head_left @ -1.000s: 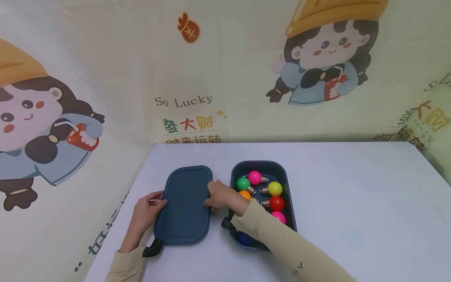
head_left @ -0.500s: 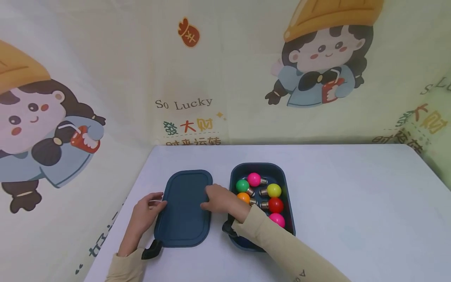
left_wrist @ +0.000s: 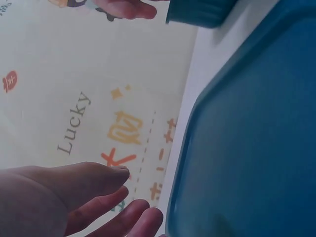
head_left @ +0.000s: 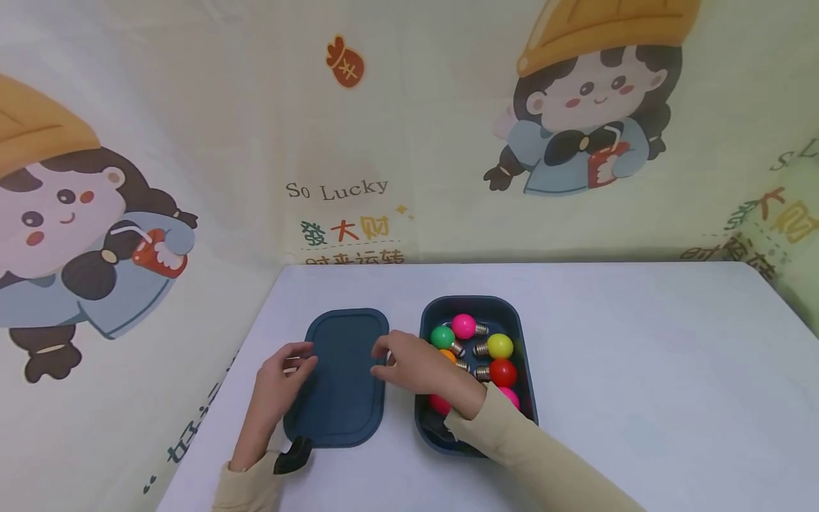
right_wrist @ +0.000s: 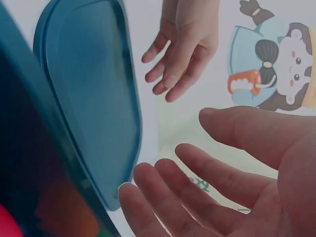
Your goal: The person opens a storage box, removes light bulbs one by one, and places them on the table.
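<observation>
A dark blue rounded lid [head_left: 342, 377] lies flat on the table, left of a matching box. Over the lid's left edge hovers my left hand [head_left: 279, 384], fingers loosely bent and holding nothing. My right hand [head_left: 412, 363] hangs above the lid's right edge, its thumb and fingers apart with nothing between them. In the right wrist view a gap shows between both hands and the lid [right_wrist: 94, 74]. The box [head_left: 526, 384] holds several colourful toy light bulbs, among them a yellow bulb [head_left: 500, 346], a green bulb [head_left: 442, 337] and a red bulb [head_left: 503, 372]. My right forearm hides some bulbs.
The white table [head_left: 640, 355] stretches to the right of the box. Behind it hangs a pale printed cloth [head_left: 448, 142] with cartoon figures, which also runs down the left side.
Both hands have let go of the lid and lifted off its edges. The lid stays in place on the table. My right forearm has shifted slightly to the right over the box.
</observation>
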`<state>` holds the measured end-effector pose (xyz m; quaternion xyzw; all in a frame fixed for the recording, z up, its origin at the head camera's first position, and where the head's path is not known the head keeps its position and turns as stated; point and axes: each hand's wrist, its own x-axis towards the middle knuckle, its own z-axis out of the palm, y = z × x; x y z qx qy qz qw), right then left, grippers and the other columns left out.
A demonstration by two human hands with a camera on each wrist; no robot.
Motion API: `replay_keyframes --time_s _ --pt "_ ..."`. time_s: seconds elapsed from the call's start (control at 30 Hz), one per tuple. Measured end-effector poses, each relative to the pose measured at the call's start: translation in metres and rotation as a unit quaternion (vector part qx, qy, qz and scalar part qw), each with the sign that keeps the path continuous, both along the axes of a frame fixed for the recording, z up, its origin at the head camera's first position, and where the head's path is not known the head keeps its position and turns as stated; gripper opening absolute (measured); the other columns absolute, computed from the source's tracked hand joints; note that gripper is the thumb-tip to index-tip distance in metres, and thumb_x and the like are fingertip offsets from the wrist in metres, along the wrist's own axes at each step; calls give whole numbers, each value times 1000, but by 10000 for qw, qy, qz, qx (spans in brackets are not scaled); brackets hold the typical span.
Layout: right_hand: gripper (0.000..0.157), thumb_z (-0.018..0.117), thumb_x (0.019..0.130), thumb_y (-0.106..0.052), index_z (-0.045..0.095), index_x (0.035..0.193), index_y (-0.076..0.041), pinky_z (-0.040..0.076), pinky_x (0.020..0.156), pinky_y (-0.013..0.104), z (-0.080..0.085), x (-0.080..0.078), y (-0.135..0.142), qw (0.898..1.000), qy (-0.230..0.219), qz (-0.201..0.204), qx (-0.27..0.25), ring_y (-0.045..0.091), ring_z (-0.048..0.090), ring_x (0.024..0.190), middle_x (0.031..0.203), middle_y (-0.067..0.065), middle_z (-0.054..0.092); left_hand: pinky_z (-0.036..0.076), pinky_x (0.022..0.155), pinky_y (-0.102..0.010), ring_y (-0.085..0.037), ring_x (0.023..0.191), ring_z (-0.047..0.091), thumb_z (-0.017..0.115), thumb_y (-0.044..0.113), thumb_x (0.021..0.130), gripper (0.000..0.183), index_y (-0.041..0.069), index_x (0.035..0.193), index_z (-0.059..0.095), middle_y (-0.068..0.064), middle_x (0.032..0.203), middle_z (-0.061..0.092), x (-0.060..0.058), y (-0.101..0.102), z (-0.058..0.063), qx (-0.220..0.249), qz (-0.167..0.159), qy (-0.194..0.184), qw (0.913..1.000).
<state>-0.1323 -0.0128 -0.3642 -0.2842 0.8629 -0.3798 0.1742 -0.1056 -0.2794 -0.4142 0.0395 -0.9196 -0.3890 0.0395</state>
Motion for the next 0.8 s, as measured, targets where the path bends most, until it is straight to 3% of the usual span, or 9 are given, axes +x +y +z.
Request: replay_keyframes --time_s 0.27,0.57,0.8 --pt "29 69 94 -18 64 118 -2 56 76 26 4 14 17 9994 118 -45 -309 28 63 104 116 14 64 52 81 -16 -26 104 67 68 18 95 34 4 126 64 -13 122 68 3 17 -1 394 -65 218 9990" --pt "27 70 93 -22 66 117 -10 58 76 27 3 20 41 9983 400 -405 -105 19 63 98 111 5 64 53 83 -17 -23 104 65 69 17 95 32 5 124 65 -11 118 68 3 43 8 786 -259 282 9962" --pt "26 70 93 -20 66 117 -10 58 85 34 0 22 68 9957 420 -813 -116 18 65 99 114 4 65 54 84 -22 -20 103 65 70 18 94 31 8 123 66 -7 118 68 1 64 16 890 -448 336 9945"
